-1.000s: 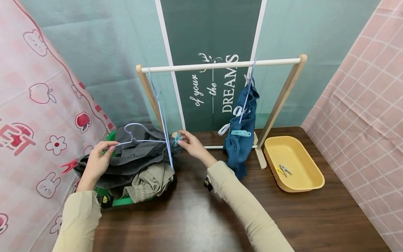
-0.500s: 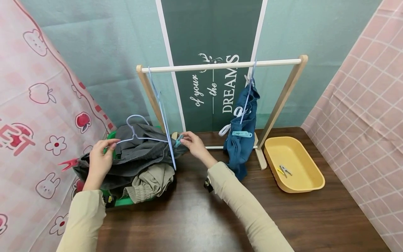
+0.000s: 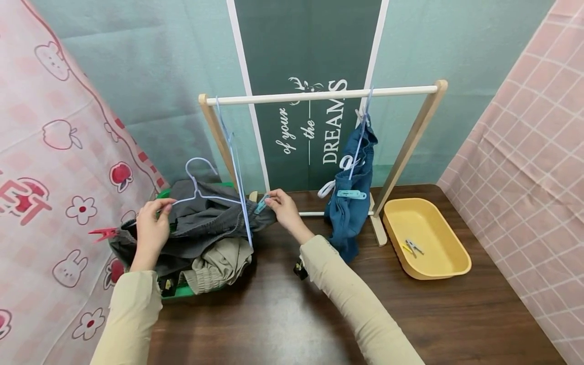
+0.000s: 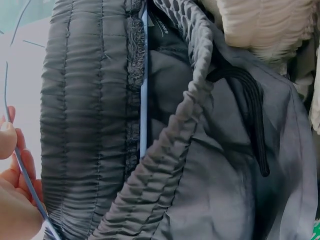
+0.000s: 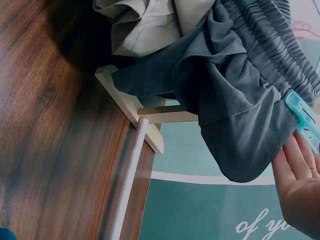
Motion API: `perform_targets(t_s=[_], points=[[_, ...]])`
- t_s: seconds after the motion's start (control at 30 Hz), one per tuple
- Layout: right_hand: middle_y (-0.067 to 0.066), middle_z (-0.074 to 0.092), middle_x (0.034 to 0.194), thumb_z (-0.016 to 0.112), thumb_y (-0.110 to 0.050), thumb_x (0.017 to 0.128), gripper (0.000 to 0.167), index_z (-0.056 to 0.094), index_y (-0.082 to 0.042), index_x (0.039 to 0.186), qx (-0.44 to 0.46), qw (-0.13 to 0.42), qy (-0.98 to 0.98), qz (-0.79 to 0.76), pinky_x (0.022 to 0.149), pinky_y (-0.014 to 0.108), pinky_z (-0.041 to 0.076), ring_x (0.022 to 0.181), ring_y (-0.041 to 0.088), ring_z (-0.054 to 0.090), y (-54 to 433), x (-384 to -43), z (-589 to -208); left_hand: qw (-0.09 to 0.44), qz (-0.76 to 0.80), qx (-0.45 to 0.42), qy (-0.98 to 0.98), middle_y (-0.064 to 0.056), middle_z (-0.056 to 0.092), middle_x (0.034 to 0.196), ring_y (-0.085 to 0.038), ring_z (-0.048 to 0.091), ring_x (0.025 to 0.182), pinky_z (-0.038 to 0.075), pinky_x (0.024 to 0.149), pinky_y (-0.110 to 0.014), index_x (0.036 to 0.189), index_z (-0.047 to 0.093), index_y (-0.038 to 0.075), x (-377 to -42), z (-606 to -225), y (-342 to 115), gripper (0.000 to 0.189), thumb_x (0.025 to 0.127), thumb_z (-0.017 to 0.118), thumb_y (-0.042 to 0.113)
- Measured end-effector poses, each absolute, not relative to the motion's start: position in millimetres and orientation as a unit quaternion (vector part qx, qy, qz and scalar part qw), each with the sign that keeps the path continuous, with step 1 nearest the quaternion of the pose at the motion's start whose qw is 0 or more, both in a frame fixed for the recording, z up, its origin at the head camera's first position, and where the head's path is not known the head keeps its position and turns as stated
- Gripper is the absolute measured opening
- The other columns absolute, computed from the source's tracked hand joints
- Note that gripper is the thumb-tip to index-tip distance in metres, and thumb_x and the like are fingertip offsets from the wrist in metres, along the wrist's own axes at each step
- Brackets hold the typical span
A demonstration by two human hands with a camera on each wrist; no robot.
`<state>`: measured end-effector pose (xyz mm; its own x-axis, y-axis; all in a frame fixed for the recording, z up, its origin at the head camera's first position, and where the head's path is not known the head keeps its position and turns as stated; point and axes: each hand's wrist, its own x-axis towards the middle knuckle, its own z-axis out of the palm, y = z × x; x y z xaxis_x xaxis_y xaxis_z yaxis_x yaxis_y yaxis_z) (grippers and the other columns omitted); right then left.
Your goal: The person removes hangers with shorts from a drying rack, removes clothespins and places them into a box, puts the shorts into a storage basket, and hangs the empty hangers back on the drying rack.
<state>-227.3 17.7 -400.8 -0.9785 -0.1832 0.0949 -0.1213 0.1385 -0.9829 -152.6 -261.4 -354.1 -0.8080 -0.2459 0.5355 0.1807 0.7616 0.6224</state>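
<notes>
Left of a wooden rack (image 3: 328, 95), a person is pinching a lilac hanger (image 3: 196, 195) with the left hand (image 3: 152, 228) and, with the right hand (image 3: 283, 208), a teal clip (image 3: 261, 205) at the waistband of dark gray bottoms (image 3: 207, 223), which are lying over a green basket (image 3: 184, 292). Securing waistband to hanger appears to be the step in hand; raising the hook to the rack's rail is probably what the next move is calling for. A bare hanger (image 3: 232, 152) is dangling at the rack's left end, possibly obstructing. Blue bottoms (image 3: 353, 213) are hanging toward its right end; a yellow tray (image 3: 462, 258) is sitting right of the rack.
</notes>
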Motion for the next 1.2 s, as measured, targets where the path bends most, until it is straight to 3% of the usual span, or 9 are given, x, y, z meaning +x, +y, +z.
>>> perform_targets(t_s=[0.27,0.53,0.83,1.03,1.2], points=[[0.024,0.065,0.102,0.051,-0.003,0.096,0.019,0.055,0.009,0.111,-0.069,0.031,0.718,-0.692,0.089,0.029,0.052,0.102,0.029,0.064,16.5,-225.8,-402.1,0.318,-0.35,0.014,-0.881,-0.032,0.061,0.1,-0.047,0.049,0.097,0.031,0.085,-0.053,0.097,0.066,-0.007,-155.1,-358.5,-261.6,0.013,0.092,0.055,-0.003],[0.016,0.067,0.093,0.05,0.0,0.096,0.018,0.054,0.013,0.108,-0.053,0.022,0.68,-0.731,0.084,0.023,0.051,0.092,0.02,0.066,16.5,-224.8,-403.8,0.3,-0.356,0.022,-0.885,-0.031,0.06,0.1,-0.045,0.048,0.097,0.031,0.086,-0.051,0.101,0.065,-0.008,-153.3,-357.1,-261.1,0.016,0.095,0.053,0.002],[-0.005,0.059,0.077,0.046,-0.004,0.099,0.016,0.052,0.01,0.105,0.009,0.039,0.618,-0.785,0.095,0.041,0.05,0.071,0.001,0.059,21.3,-228.6,-407.6,0.288,-0.36,0.016,-0.887,-0.03,0.06,0.1,-0.043,0.048,0.096,0.031,0.085,-0.05,0.101,0.065,-0.008,-152.3,-358.2,-260.8,0.017,0.095,0.053,0.001],[-0.006,0.06,0.076,0.048,-0.005,0.098,0.014,0.054,0.008,0.101,0.009,0.024,0.618,-0.786,0.085,0.033,0.053,0.069,0.001,0.059,23.8,-229.4,-407.3,0.285,-0.36,0.015,-0.888,-0.03,0.06,0.1,-0.042,0.048,0.094,0.031,0.082,-0.046,0.101,0.065,-0.007,-152.1,-359.4,-261.1,0.016,0.095,0.053,0.001],[-0.01,0.057,0.071,0.051,-0.003,0.096,0.015,0.054,0.012,0.1,0.018,-0.021,0.61,-0.792,0.072,0.021,0.051,0.069,0.003,0.056,27.6,-231.8,-404.0,0.286,-0.359,0.015,-0.888,-0.03,0.06,0.099,-0.042,0.049,0.093,0.031,0.08,-0.044,0.101,0.065,-0.008,-151.6,-359.4,-263.1,0.016,0.094,0.053,0.0]])
